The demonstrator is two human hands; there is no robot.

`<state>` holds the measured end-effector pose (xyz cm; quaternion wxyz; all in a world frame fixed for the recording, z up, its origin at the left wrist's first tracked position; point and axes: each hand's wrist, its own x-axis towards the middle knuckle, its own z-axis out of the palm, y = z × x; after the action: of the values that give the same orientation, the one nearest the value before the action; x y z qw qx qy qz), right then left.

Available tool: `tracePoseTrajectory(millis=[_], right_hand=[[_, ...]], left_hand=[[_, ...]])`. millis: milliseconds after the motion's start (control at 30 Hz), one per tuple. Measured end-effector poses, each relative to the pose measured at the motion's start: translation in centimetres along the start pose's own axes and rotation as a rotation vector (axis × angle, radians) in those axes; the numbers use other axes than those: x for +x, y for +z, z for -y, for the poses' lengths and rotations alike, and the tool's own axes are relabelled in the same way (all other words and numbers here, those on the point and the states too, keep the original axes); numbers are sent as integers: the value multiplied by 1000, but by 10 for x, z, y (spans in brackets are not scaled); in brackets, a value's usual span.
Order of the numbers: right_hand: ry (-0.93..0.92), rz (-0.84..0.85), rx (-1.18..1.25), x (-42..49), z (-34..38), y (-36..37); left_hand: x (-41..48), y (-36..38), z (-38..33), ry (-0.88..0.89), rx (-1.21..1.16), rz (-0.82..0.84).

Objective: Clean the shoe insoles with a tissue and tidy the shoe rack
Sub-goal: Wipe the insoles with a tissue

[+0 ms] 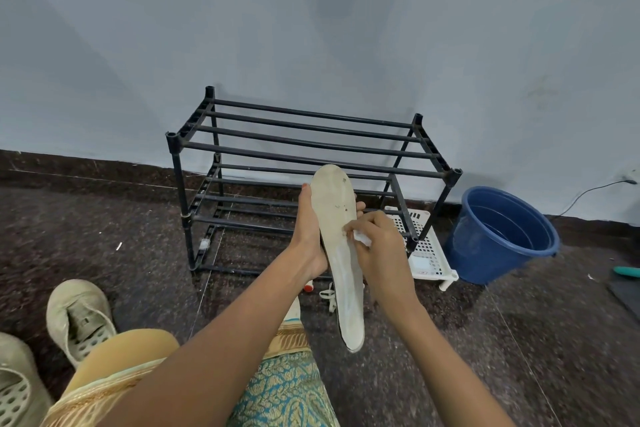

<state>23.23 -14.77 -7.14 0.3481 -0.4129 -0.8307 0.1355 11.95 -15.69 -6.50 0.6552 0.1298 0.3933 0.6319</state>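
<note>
Head view: left hand (306,239) grasps the insole (337,253) before the bare shoe rack (311,163); right hand (377,246) pinches the tissue (362,238), mid-wipe; tidying remains.

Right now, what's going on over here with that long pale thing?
A person is cleaning an insole. The left hand holds the insole up, while the right hand pinches a white tissue against its face. The black shoe rack stands by the wall just beyond. A pale shoe lies on the floor to the left, and a blue bucket sits to the rack's right.
</note>
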Motion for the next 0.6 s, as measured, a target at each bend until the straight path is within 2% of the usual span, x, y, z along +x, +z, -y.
tracePoseTrajectory(millis=[100,600], right_hand=[[-19,-24,-32,9,0,-2],[-26,22,54,-3,-9,-8]], left_hand=[[-2,1,2,-17,71,-17],[-2,1,-2,-10,-11,-15]])
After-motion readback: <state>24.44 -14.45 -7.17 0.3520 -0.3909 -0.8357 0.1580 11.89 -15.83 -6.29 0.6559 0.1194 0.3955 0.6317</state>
